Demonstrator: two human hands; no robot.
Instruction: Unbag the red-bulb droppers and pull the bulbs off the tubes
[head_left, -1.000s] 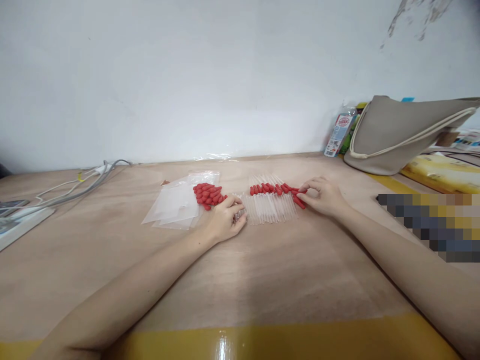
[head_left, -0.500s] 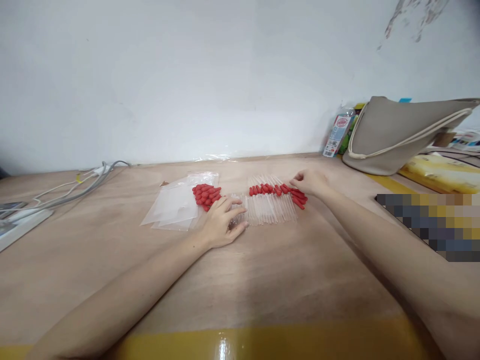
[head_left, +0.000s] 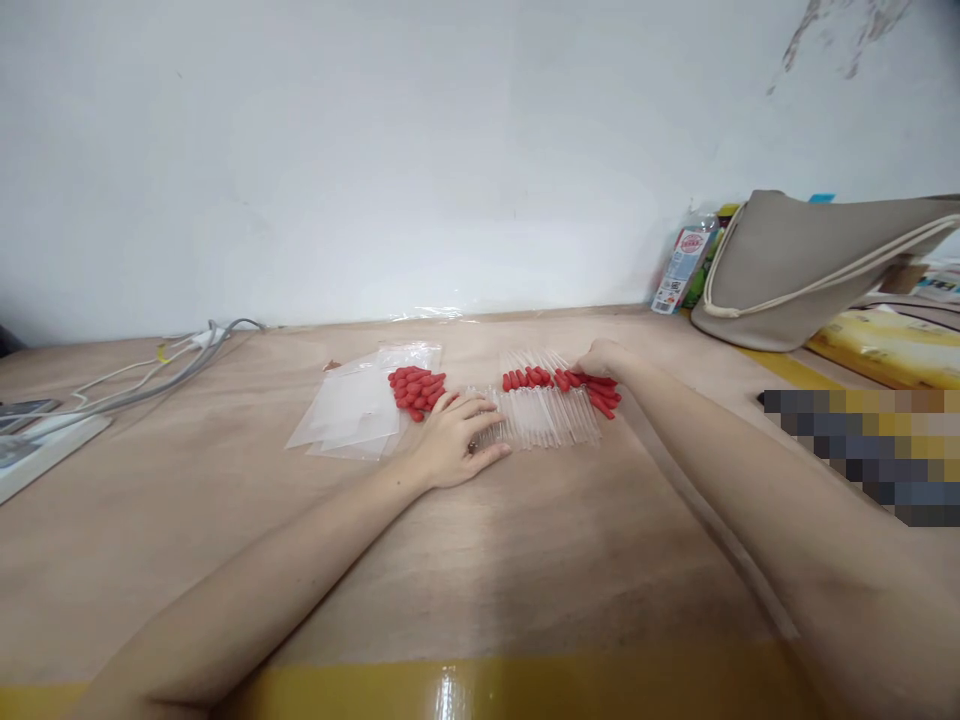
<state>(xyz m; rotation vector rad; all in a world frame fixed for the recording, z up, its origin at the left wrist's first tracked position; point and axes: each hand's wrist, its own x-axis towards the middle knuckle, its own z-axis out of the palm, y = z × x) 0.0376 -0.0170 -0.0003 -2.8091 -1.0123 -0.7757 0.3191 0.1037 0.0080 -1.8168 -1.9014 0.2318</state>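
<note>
Clear thin-tubed droppers with red rubber bulbs [head_left: 529,378] lie in a row on the table, their tubes [head_left: 551,418] pointing both toward me and away. My left hand [head_left: 459,440] rests over the clear tubes at the row's left end, its fingers spread. At the row's far right end, my right hand [head_left: 609,358] reaches in from above with fingers curled together against the red bulbs; its fingertips are partly hidden, so what they pinch is unclear. Beside my left hand sits a heap of red bulbs [head_left: 415,388], partly on flat clear plastic bags [head_left: 345,405].
Cables [head_left: 176,365] and a white power strip [head_left: 56,455] occupy the left side. At the back right stand a carton [head_left: 681,268] and a grey bag [head_left: 795,270], with a yellow packet [head_left: 885,335] nearby. Yellow tape [head_left: 525,690] runs along the front edge.
My right hand has moved slightly lower and closer onto the red bulbs, its fingertips now less visible. My left hand has shifted a little right over the clear tubes.
</note>
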